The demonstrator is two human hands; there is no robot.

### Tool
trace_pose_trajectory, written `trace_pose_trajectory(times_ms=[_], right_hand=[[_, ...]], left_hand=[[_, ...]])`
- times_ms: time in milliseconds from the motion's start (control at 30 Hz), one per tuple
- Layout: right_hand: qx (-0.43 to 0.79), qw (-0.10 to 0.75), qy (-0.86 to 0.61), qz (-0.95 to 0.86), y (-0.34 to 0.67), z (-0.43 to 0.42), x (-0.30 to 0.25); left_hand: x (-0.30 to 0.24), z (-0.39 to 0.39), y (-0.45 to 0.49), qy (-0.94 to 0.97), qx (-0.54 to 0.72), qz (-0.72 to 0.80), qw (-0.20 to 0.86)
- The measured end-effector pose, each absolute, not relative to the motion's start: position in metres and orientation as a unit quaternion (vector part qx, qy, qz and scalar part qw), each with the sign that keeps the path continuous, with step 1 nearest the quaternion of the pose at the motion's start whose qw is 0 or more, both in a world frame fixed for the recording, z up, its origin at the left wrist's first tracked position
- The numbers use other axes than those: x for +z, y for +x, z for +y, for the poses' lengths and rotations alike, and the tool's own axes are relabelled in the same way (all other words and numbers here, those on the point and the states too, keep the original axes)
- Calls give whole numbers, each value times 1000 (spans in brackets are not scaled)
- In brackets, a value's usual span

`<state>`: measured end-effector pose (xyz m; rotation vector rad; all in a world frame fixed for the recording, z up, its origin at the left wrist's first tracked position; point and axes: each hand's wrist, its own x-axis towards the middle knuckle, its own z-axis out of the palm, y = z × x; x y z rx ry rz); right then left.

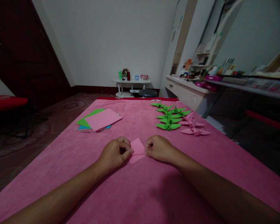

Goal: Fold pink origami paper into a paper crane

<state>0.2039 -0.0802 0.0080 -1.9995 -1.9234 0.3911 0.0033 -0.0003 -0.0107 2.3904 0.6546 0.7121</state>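
Note:
A small folded pink paper (pixel 137 150) lies on the pink table cover (pixel 140 186) between my hands. My left hand (pixel 114 153) pinches its left edge with curled fingers. My right hand (pixel 158 148) is closed on its right edge. Both forearms reach in from the bottom of the view. Part of the paper is hidden under my fingertips.
A stack of pink, green and blue paper sheets (pixel 99 119) lies at the far left. Several green paper cranes (pixel 169 117) and pink paper cranes (pixel 193 126) sit at the far right. A red seat (pixel 7 102) stands left, a cluttered desk (pixel 200 87) right, a small white table (pixel 130 82) beyond.

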Motion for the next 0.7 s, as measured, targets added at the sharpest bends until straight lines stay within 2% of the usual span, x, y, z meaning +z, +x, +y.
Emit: trace_pose_trajectory(times_ms=[367, 700], right_hand=[[139, 148, -723, -660, 203, -76, 6], [140, 148, -730, -652, 201, -76, 10]], left_hand=[[-14, 0, 4, 882, 277, 252, 285], [-5, -4, 8, 891, 227, 298, 258]])
